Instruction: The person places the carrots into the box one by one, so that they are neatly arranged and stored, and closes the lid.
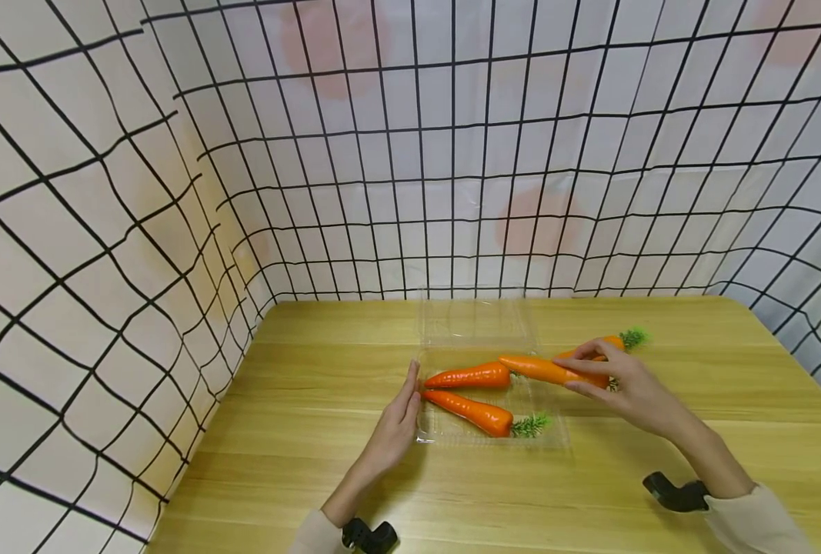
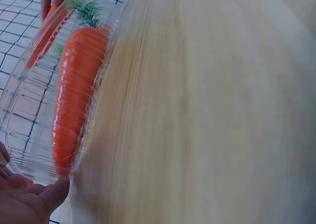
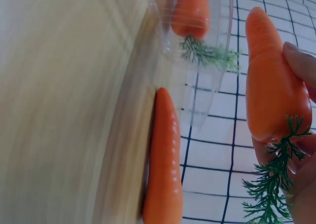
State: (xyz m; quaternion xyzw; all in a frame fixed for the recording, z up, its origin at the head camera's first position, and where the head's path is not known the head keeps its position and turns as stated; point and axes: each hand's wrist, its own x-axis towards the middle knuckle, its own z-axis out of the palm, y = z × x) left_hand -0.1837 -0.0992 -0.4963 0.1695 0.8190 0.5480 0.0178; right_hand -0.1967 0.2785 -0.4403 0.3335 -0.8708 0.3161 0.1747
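Observation:
Two orange carrots with green tops, an upper carrot (image 1: 471, 375) and a lower carrot (image 1: 475, 412), lie inside a clear plastic box (image 1: 445, 440) whose lid (image 1: 475, 319) is folded back. My left hand (image 1: 396, 423) rests along the box's left side, fingers straight; in the left wrist view its thumb touches the box's end. My right hand (image 1: 625, 385) pinches a third carrot (image 3: 271, 81) between thumb and fingers, its tip pointing left above the box's right part. Partly hidden behind that hand, another carrot (image 3: 165, 165) lies on the table right of the box.
The wooden table (image 1: 299, 462) bears everything. A white covering with a black wire grid (image 1: 452, 177) rises along its back and sides. Dark wrist devices (image 1: 676, 492) sit on both forearms.

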